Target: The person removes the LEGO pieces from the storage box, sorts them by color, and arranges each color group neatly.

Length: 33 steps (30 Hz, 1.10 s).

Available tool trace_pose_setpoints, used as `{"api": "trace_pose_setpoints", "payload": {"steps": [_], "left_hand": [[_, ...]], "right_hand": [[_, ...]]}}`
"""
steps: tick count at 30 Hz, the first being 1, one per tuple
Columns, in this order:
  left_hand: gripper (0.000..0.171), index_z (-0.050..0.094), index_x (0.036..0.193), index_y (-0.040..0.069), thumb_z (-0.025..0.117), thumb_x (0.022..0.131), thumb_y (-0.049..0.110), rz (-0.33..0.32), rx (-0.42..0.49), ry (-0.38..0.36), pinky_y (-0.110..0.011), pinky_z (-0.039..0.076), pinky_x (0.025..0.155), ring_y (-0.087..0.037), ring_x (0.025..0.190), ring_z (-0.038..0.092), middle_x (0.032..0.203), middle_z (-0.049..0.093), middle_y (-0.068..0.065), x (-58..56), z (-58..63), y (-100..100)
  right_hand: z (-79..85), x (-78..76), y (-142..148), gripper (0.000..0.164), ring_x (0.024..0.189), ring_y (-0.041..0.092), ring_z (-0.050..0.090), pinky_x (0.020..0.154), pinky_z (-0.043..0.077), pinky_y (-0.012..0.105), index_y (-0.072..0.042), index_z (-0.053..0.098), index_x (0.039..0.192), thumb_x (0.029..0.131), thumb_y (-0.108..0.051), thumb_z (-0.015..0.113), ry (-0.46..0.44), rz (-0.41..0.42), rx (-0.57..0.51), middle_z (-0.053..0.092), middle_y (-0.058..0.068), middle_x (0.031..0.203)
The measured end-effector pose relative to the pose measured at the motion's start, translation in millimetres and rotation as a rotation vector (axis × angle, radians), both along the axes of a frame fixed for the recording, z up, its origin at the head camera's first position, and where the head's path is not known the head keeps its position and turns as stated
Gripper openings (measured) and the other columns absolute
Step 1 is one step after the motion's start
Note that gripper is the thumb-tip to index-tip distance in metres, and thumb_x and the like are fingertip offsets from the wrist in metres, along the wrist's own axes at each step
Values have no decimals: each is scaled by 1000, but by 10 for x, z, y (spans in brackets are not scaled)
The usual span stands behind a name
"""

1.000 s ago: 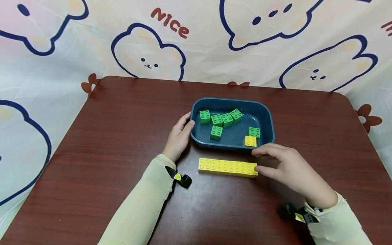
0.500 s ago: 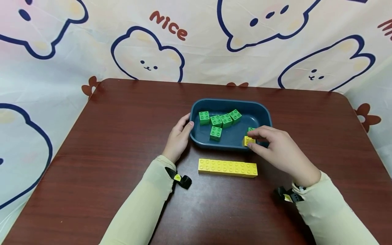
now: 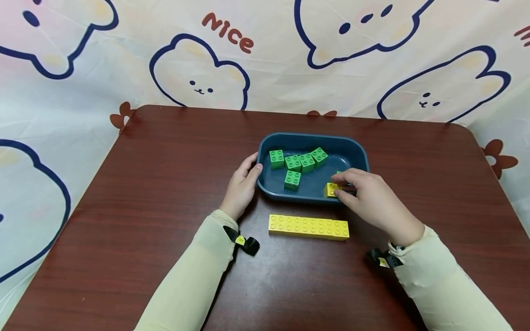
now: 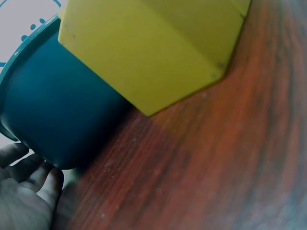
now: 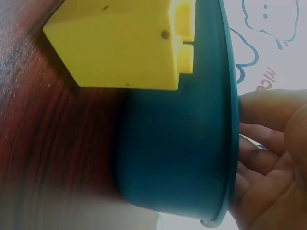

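At near-right corner of blue tray point(image 3: 312, 185), right hand point(image 3: 374, 198) pinching yellow brick point(image 3: 329, 190); left hand point(image 3: 241, 187) holding tray's left edge.

Right hand point(image 3: 374, 202) hides most of one green brick point(image 3: 339, 173) and part of a yellow brick point(image 3: 329, 190); yellow row point(image 3: 308, 227) runs off the top of both wrist views, left hand point(image 3: 241, 186) cropped in the left one
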<state>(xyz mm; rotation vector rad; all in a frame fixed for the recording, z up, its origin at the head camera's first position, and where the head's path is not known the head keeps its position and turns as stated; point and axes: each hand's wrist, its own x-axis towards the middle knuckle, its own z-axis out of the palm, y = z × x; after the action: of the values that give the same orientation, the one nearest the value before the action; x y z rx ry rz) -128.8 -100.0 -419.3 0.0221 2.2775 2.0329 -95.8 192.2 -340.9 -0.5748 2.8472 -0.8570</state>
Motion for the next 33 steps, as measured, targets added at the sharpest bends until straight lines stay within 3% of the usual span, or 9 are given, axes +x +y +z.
{"api": "trace_pose_setpoints", "payload": {"steps": [8, 20, 33], "left_hand": [[45, 44, 152, 19, 46, 108, 29, 1, 5, 7, -39, 32, 116, -10, 141, 37, 153, 45, 3, 2, 2, 0], [45, 45, 152, 19, 47, 108, 30, 5, 0, 1, -39, 31, 117, -10, 141, 37, 153, 45, 3, -8, -9, -6], [44, 45, 152, 19, 46, 108, 28, -1, -7, 8, -40, 32, 116, -10, 140, 38, 152, 46, 3, -13, -9, 3]], "right_hand": [[8, -39, -19, 32, 102, 26, 68, 85, 57, 48, -5, 69, 123, 92, -7, 73, -24, -16, -23, 68, 9, 120], [60, -153, 10, 37, 97, 25, 68, 83, 59, 46, -1, 67, 125, 90, -9, 75, -152, -54, 27, 69, 13, 115], [86, -286, -8, 51, 111, 30, 65, 93, 53, 51, -2, 63, 132, 84, -5, 81, -209, 49, 100, 66, 15, 126]]}}
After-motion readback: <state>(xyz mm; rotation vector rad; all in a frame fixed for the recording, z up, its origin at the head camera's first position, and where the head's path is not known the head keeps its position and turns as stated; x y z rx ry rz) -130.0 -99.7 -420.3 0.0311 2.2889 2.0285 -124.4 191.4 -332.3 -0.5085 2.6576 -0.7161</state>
